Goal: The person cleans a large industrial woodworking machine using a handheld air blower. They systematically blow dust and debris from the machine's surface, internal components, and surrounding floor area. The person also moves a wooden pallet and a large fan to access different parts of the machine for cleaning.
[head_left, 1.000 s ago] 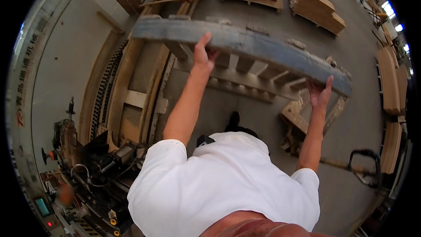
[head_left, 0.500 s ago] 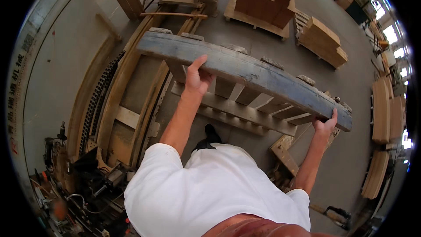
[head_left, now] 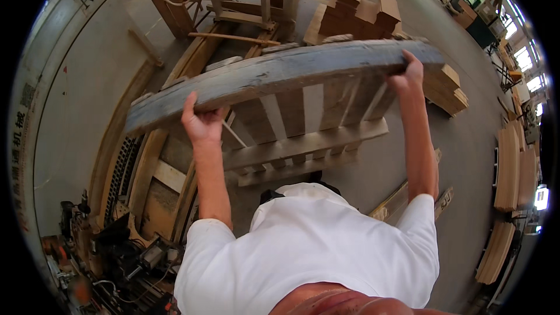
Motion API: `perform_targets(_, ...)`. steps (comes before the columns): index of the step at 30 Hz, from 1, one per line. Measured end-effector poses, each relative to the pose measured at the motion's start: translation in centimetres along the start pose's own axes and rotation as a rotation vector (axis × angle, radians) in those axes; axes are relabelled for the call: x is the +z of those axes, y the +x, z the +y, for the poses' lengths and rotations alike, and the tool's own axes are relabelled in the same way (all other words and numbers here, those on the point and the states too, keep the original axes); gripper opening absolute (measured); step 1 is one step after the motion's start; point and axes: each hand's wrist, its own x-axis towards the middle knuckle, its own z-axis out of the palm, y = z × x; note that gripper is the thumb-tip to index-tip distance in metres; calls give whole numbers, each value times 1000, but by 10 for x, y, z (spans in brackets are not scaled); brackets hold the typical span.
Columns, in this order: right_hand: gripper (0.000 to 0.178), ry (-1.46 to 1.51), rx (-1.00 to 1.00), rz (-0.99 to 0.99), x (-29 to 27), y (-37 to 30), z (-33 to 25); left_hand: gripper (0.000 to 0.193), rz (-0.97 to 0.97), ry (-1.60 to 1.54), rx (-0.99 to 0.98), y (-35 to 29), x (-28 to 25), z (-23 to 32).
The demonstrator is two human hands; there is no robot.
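A worn wooden pallet point(head_left: 280, 71) is held up in front of me, its blue-grey outer beam uppermost and its slats hanging below. My left hand point(head_left: 201, 121) grips that beam toward its left end, thumb over the outer face and the other fingers underneath. Toward the right end, my right hand point(head_left: 408, 74) is closed round the same beam in a like manner. The beam slopes, its left end lower in the picture than its right. Parts of the fingers are hidden behind the wood.
At left stands a machine with a long wooden frame point(head_left: 140, 186) and a dark chain point(head_left: 123, 160). Stacked boards point(head_left: 364, 14) lie beyond the pallet, with more piles point(head_left: 507, 166) along the right. Loose timber point(head_left: 391, 201) lies on the floor near my right arm.
The pallet has swung round: its left end came nearer and left, its right end went farther away. Both hands kept their grip. My body has turned with it.
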Motion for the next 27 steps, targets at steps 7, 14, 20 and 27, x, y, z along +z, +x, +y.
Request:
perform_targets(7,37,-92,173,-107,105,174,11,40,74,-7,298,52,54,-53)
perform_targets(14,39,-287,271,-169,197,359,23,33,179,-86,454,144,121,-136)
perform_targets(20,36,-380,331,-243,273,494,70,28,191,-177,480,242,141,-165)
perform_targets(27,32,-408,351,-261,325,713,121,35,236,-304,350,389,169,-231)
